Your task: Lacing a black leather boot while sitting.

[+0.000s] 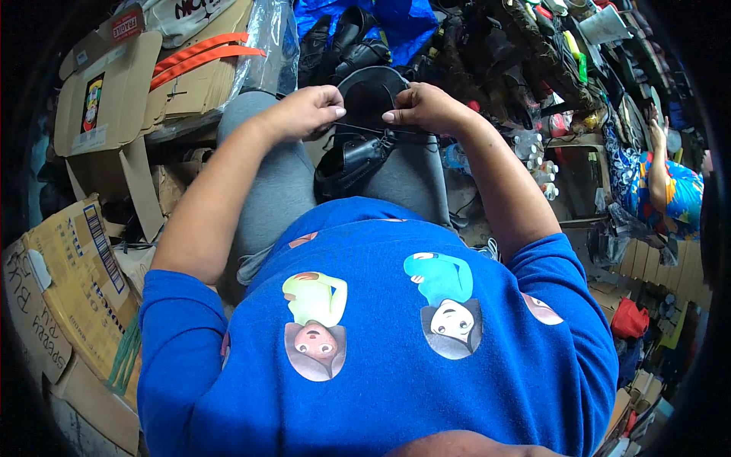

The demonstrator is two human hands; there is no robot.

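Observation:
Over my lap is a black curved shoe piece [371, 85] with a greyish rim, its rounded end pointing away from me. My left hand [307, 113] pinches at its left edge, thumb against curled fingers. On the opposite edge my right hand [431, 108] is closed, thumb and forefinger together. A thin dark line, perhaps thread, runs across below the piece between the hands. Nearer to me a black shoe [352, 165] rests between my thighs, its opening showing at the left. Whether shoe and curved piece are joined, I cannot tell.
Several black shoes [354, 47] lie on blue plastic sheeting [407, 29] ahead. Cardboard boxes [110, 107] crowd the left, with orange strips [202, 55] on top. Plastic bottles [542, 171] and heaped clutter fill the right. Another person's arm [658, 152] shows at the far right.

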